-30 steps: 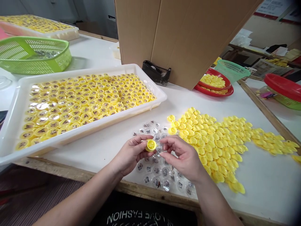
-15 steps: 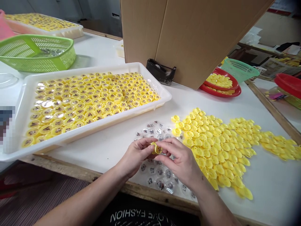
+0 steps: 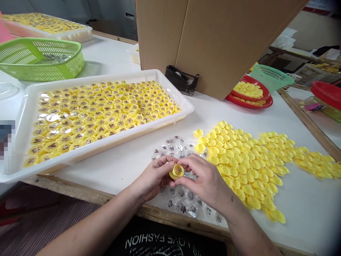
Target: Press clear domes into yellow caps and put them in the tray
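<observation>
Over clear plastic blisters (image 3: 181, 207), left hand (image 3: 152, 177) and right hand (image 3: 205, 179) pinching yellow cap (image 3: 177, 171)

A strip of white bench (image 3: 112, 174) is left free for the left hand (image 3: 152, 178) between the white plastic tray (image 3: 106, 151) and the bench edge, while the right hand (image 3: 206, 182) is flanked by flat-lying yellow plastic caps (image 3: 247, 170), with a cardboard box (image 3: 221, 42) standing beyond them as the only tall obstacle.
</observation>
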Demonstrator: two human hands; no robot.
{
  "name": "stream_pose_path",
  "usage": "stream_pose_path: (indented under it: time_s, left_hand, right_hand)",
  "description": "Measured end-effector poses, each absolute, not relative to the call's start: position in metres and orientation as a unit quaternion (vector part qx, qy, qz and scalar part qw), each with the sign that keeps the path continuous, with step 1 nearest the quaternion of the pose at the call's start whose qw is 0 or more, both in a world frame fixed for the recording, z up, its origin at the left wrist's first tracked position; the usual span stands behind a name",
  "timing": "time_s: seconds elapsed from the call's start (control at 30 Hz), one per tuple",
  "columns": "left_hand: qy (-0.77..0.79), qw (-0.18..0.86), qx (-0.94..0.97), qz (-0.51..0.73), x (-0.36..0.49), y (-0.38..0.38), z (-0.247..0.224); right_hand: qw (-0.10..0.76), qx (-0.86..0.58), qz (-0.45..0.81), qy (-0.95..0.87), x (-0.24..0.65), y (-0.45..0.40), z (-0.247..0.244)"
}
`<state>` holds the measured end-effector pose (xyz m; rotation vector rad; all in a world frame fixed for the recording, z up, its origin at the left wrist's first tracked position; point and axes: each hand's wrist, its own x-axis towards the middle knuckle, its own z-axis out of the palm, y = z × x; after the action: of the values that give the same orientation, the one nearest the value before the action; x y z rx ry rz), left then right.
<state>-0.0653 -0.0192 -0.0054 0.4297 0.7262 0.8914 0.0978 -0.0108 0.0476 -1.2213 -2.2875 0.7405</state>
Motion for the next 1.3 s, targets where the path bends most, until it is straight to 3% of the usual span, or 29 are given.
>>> stream_pose_path:
  time_s: [0.27,0.63,0.97,1.3]
  left_hand:
    - [0.37,0.809,0.262,0.374,-0.065,-0.018,-0.006]
    - [0.28,0.853,0.236,0.372,-0.073,-0.02,-0.001]
    - [0.282,0.859,0.242,0.353,-0.07,-0.019,-0.007]
    - [0.262,0.854,0.235,0.383,-0.07,-0.018,-0.009]
  right_hand:
    - [0.159,-0.419,0.327,-0.832,0.106,-0.002,0.06]
    - [0.25,-0.395,0.349,-0.812,0.11,-0.004,0.046]
    - [0.228,-0.426,0.333,-0.81,0.111,-0.003,0.046]
    - [0.266,-0.372,0.326,-0.827,0.109,-0.002,0.047]
